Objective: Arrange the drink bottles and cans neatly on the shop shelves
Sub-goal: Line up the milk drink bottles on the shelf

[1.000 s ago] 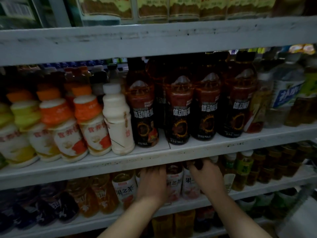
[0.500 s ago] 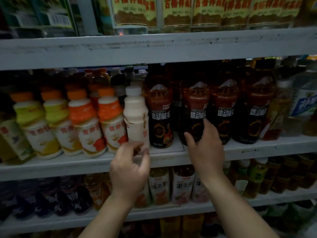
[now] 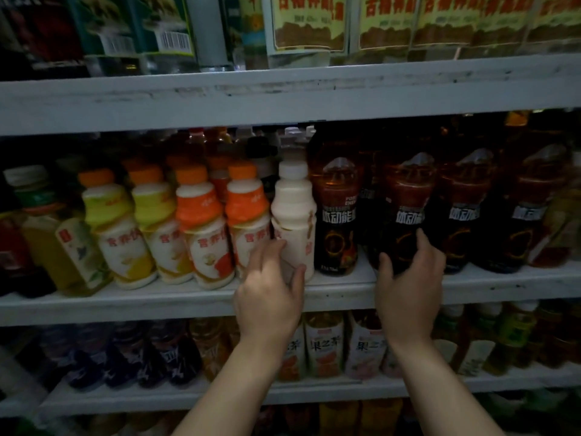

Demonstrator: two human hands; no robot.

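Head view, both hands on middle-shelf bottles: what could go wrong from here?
The left hand grips the white bottle low, near the shelf edge; pulled carelessly, it might tip forward off the shelf.
The right hand grips a dark energy bottle packed tightly in its row; shifting it could knock the neighbouring dark bottle.

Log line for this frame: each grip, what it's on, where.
left grip: holds white bottle | right grip: holds dark energy-drink bottle | both bottles upright on middle shelf
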